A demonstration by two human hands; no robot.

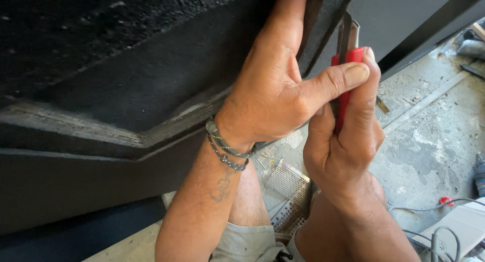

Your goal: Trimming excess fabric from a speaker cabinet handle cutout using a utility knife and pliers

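Note:
My right hand (343,141) grips a red-handled utility knife (347,77) with its metal blade end pointing up along the edge of a black foam-covered panel (126,80). My left hand (273,85), with cord bracelets on the wrist, lies flat against the panel; its fingers reach up out of view and its thumb presses on the top of the knife handle. The blade tip sits at the panel's edge seam.
A perforated metal sheet (288,184) lies on the dusty concrete floor (429,141) between my knees. Grey cables (444,231) and a white box (465,221) are at the lower right. Tools and metal strips (434,98) lie at the upper right.

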